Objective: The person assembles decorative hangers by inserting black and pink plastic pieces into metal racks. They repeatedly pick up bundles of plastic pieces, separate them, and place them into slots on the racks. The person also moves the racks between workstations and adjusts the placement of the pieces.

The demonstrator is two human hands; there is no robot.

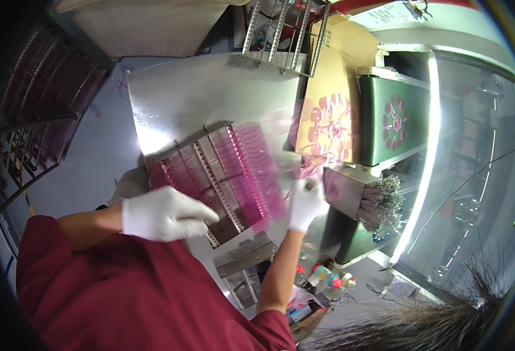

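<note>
My left hand (167, 215), in a white glove, reaches over the near left side of a metal rack (215, 182); its fingers are stretched out with nothing visible in them. Rows of round pink translucent discs (256, 169) stand in the rack, which lies on the metal table. My right hand (308, 205), also gloved in white, is closed to the right of the rack. Against its fingertips is a pink translucent plastic piece (309, 170), blurred, which it seems to pinch. Just right of this hand stands a metal box (344, 190) with a dense bundle of thin metal rods (381, 206).
A cluster of pink discs (331, 124) lies on cardboard, another (394, 121) on a green conveyor belt (374, 93). A bright tube light (433, 117) runs beside it. Empty racks stand at the table's far edge (284, 35) and near edge (246, 257). Loaded racks (47, 88) stand left.
</note>
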